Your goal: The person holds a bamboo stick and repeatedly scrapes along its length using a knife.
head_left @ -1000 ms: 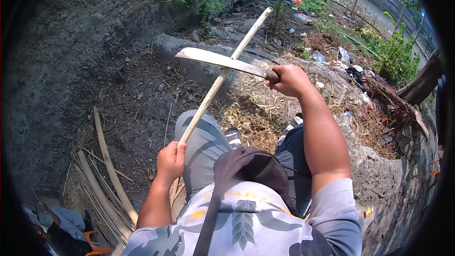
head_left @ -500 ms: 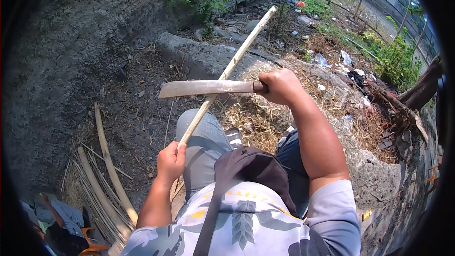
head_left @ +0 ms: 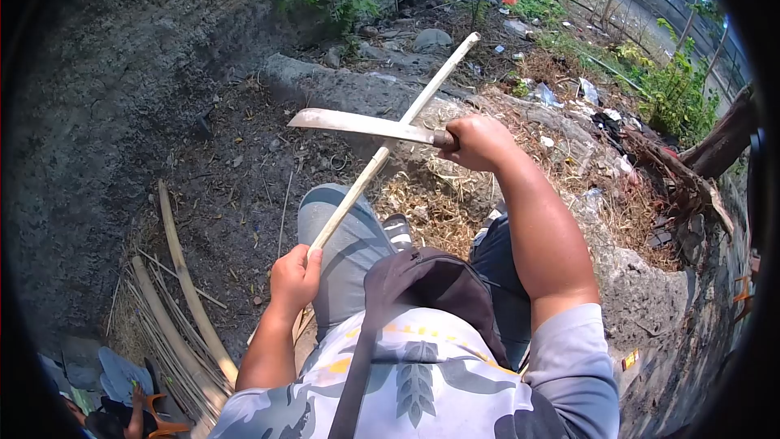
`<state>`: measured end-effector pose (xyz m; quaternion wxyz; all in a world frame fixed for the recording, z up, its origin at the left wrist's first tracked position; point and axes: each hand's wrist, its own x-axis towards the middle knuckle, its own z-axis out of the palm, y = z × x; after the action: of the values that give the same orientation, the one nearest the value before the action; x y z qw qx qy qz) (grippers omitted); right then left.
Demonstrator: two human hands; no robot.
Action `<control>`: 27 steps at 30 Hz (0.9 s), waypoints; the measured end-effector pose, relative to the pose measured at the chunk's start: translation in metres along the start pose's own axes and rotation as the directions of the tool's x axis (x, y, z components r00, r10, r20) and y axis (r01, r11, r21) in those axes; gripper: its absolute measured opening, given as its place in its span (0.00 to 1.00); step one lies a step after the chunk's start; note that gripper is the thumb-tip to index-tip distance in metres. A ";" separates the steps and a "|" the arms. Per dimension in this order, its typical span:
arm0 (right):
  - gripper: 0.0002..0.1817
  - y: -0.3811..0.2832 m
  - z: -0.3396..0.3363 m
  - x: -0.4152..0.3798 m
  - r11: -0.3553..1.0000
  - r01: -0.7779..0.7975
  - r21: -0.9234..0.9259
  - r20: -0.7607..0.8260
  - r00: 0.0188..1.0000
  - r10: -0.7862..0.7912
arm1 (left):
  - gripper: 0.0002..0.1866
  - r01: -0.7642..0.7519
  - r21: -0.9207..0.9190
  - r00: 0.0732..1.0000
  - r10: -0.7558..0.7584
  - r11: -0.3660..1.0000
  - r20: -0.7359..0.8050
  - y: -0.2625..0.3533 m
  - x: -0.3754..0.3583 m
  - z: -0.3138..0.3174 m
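A long pale stick (head_left: 353, 193) slants from my lap up to the right, and my left hand (head_left: 295, 278) is closed round its lower end. My right hand (head_left: 478, 143) grips the dark handle of a machete (head_left: 357, 122). The wide blade points left and lies across the stick above its middle; whether it touches the wood I cannot tell. My left knee (head_left: 329, 215) is beneath the stick, and a dark bag (head_left: 431, 284) rests at my waist.
Curved poles (head_left: 187, 276) and thin strips lie on the ground at the left. Another person (head_left: 130, 415) is at the lower left by an orange chair. A rough wall (head_left: 106, 89) rises at the left, a stone ledge (head_left: 325, 85) lies ahead, and driftwood (head_left: 727, 142) stands right.
The stick's far end has come down slightly. The machete has shifted a little higher along it, and its blade has tilted, tip upward. The other person's arm has moved.
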<state>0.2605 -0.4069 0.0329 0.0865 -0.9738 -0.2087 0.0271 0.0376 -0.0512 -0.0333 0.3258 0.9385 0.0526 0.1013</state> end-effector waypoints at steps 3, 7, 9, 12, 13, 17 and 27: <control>0.17 -0.018 0.004 0.000 0.986 0.160 -0.050 0.034 0.987 -0.158 | 0.14 -0.002 0.009 1.000 0.002 1.000 0.012 -0.003 0.000 0.002; 0.18 -0.028 -0.001 -0.002 0.975 0.208 -0.076 0.048 0.978 -0.204 | 0.14 0.003 0.006 1.000 -0.003 1.000 0.006 -0.004 -0.003 0.000; 0.18 -0.028 -0.003 -0.003 0.979 0.198 -0.053 0.038 0.980 -0.196 | 0.14 0.015 -0.005 1.000 -0.015 1.000 0.005 -0.004 -0.004 0.000; 0.19 -0.021 -0.004 -0.005 0.985 0.171 -0.010 0.003 0.985 -0.171 | 0.14 0.009 -0.026 1.000 -0.009 1.000 -0.003 -0.004 0.000 0.002; 0.19 -0.017 -0.002 -0.005 0.986 0.165 0.004 -0.014 0.986 -0.165 | 0.14 0.000 -0.031 1.000 0.000 1.000 -0.011 -0.002 0.002 0.002; 0.20 -0.011 -0.006 -0.007 0.988 0.156 0.013 -0.038 0.987 -0.155 | 0.14 -0.020 -0.063 1.000 0.018 0.998 -0.021 0.001 0.007 0.004; 0.20 -0.009 -0.007 -0.005 0.987 0.163 -0.004 -0.042 0.986 -0.163 | 0.15 0.027 -0.065 1.000 -0.027 0.998 -0.004 -0.004 0.004 0.004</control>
<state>0.2528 -0.4022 0.0412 0.0925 -0.9538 -0.2857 -0.0007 0.0424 -0.0502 -0.0383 0.3573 0.9264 0.0627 0.1008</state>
